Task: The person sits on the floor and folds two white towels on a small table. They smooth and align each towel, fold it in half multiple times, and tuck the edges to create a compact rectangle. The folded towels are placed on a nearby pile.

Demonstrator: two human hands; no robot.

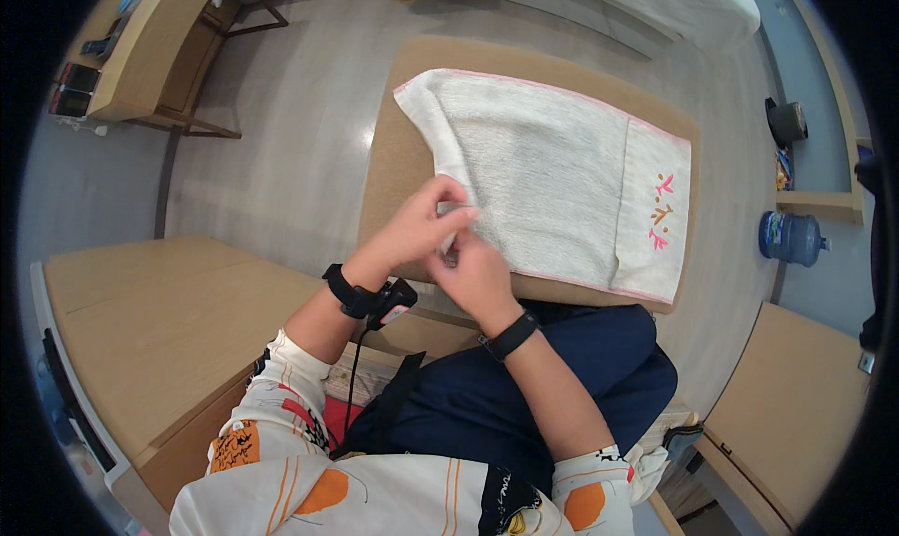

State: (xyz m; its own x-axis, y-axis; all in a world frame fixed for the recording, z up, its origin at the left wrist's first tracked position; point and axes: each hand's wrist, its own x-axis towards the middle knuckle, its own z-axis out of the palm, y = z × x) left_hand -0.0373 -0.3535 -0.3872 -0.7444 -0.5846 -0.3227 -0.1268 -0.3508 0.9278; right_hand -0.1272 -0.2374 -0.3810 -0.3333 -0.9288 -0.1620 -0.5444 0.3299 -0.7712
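A white terry towel with pink stitched edges lies spread over a brown upholstered ottoman. Pink and brown embroidered motifs mark its right-hand band. Along the left side, a strip of the towel is folded over. My left hand grips the towel at its near left corner, thumb and forefinger bent around the edge. Close beside it, touching or nearly touching, is my right hand, with curled, blurred fingers at the same corner. The fingers hide the corner itself, and what the right fingertips hold is unclear.
A wooden cabinet top stands at the left, with a wooden desk beyond. To the right are a blue water jug and a wooden panel. A cable runs from the device on my left wrist.
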